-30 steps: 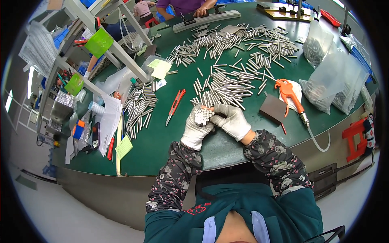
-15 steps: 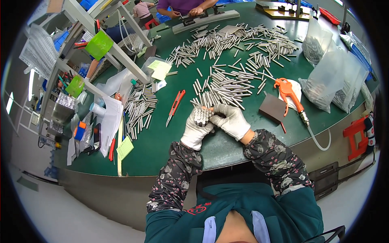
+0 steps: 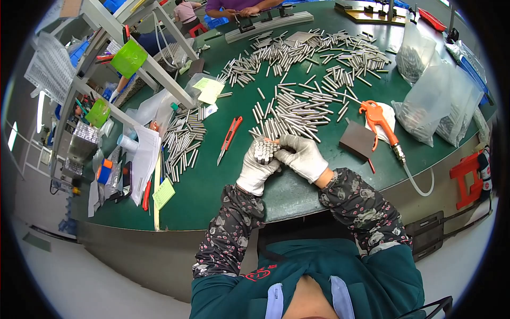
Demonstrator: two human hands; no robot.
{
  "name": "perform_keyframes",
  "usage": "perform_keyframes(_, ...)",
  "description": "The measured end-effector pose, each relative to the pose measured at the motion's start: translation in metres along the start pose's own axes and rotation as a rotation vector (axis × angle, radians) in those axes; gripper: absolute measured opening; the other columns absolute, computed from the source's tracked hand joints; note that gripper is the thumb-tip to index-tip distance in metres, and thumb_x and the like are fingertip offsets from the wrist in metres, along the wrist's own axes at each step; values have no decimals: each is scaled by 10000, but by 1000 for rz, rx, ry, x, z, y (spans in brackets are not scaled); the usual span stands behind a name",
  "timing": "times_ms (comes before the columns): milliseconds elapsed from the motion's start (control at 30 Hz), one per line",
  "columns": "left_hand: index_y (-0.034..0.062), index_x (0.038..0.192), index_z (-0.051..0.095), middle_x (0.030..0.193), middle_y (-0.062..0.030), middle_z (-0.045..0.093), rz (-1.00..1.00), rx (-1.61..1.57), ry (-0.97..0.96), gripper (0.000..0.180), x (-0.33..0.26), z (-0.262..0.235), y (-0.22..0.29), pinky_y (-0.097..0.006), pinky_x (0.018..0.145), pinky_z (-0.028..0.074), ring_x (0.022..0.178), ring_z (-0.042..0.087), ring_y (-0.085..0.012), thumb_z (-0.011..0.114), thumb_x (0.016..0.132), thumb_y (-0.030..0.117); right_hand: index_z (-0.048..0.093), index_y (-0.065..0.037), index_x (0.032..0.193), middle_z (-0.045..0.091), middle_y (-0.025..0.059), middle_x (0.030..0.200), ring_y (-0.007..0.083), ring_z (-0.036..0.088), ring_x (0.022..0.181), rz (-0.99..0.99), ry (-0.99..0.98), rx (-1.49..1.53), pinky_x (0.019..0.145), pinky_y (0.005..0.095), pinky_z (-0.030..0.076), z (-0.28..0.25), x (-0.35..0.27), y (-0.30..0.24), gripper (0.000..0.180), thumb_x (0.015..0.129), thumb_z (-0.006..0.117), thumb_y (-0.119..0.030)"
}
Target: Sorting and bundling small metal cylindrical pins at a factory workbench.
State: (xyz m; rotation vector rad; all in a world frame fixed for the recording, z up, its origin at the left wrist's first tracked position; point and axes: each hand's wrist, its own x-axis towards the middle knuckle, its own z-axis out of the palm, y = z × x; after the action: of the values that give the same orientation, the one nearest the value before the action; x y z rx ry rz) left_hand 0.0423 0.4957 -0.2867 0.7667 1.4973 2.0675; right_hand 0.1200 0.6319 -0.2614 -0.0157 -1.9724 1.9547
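A bundle of short metal pins (image 3: 264,152) is gathered between my two gloved hands above the near part of the green table, with the pins' round ends facing up toward me. My left hand (image 3: 253,169) is closed around the bundle's left side and underside. From the right, my right hand (image 3: 304,158) grips the same bundle, its thumb and fingers against the pins. Just beyond my hands lies a pile of loose metal pins (image 3: 297,114). An orange-red utility knife (image 3: 229,140) rests on the table left of my left hand.
Right of my hands are a dark brown block (image 3: 357,140), an orange air blow gun (image 3: 378,119) with a hose, and clear bags of pins (image 3: 425,114). More pins (image 3: 183,141) and papers (image 3: 143,159) lie left. Across the table a person (image 3: 241,6) handles something at a metal rail (image 3: 269,26).
My hands and the bundle stay almost in place. Across the table, the other person's hands have shifted slightly over the rail.
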Motion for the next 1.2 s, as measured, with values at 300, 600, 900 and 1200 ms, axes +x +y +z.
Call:
perform_keyframes(300, 38, 1195, 435, 968, -73, 606, -28, -42, -10, 540, 0, 2, 4, -228, 561, 529, 731, 613, -133, 651, 719, -96, 618, 25, 1012, 642, 68, 798, 81, 577, 705, 95, 7, -19, 632, 226, 493, 0, 0, -6, 236, 782, 611, -27)
perform_keyframes(600, 45, 1192, 418, 1025, -60, 586, -27, 18, -21, 566, 3, -3, -1, -237, 576, 544, 809, 604, -138, 638, 696, -119, 607, 39, 1041, 653, 97, 851, 97, 598, 743, 4, 42, -91, 666, 235, 503, 1, 2, 8, 276, 782, 631, -55)
perform_keyframes(900, 39, 1178, 427, 1018, -58, 587, -59, -29, -18, 543, 1, 2, 6, -221, 562, 538, 791, 601, -120, 633, 702, -122, 608, 45, 1035, 657, 103, 844, 110, 612, 734, -30, 79, -46, 656, 235, 507, 4, 2, 16, 277, 781, 641, -60)
perform_keyframes(1200, 57, 1219, 414, 1009, -40, 583, 5, 100, -2, 605, 4, -5, -7, -238, 669, 532, 830, 591, -121, 614, 678, -128, 616, 30, 1022, 650, 92, 805, 97, 602, 665, -84, 55, -68, 593, 228, 502, 3, 0, 6, 244, 788, 627, -38)
